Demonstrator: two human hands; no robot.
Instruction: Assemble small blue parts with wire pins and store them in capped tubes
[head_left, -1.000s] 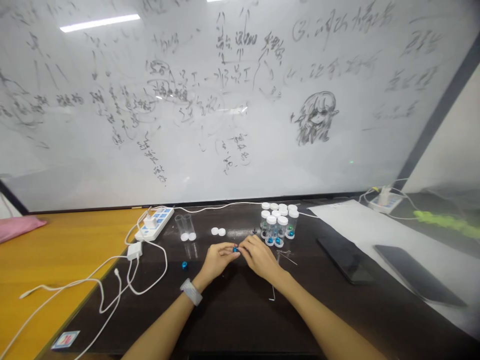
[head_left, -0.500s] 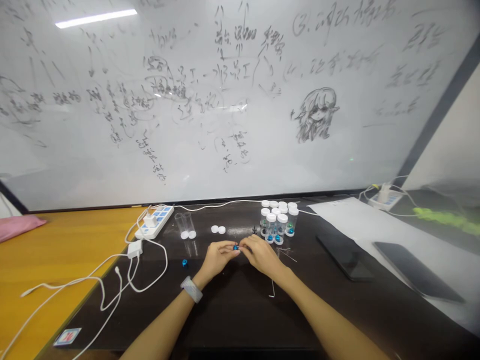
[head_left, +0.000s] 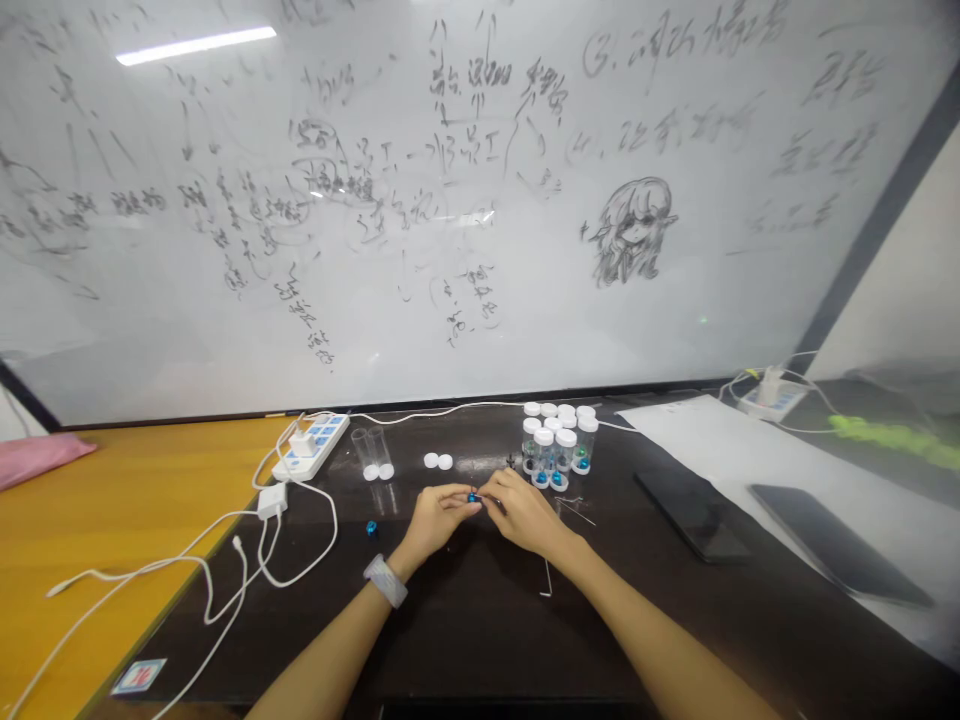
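Slippage is judged possible: small blue bead (head_left: 472,496) is pinched between fingers of left hand (head_left: 433,520) and right hand (head_left: 521,512), just above the dark surface (head_left: 465,625); were either grip loosened, it could roll away.

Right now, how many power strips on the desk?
2. The left power strip sits beside the clear tubes; right power strip lies at the far right, behind the white sheet. Others may be out of frame.

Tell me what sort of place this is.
Probably an office or meeting room: a scribbled whiteboard stands behind the desk, which bears a power strip and capped vials.
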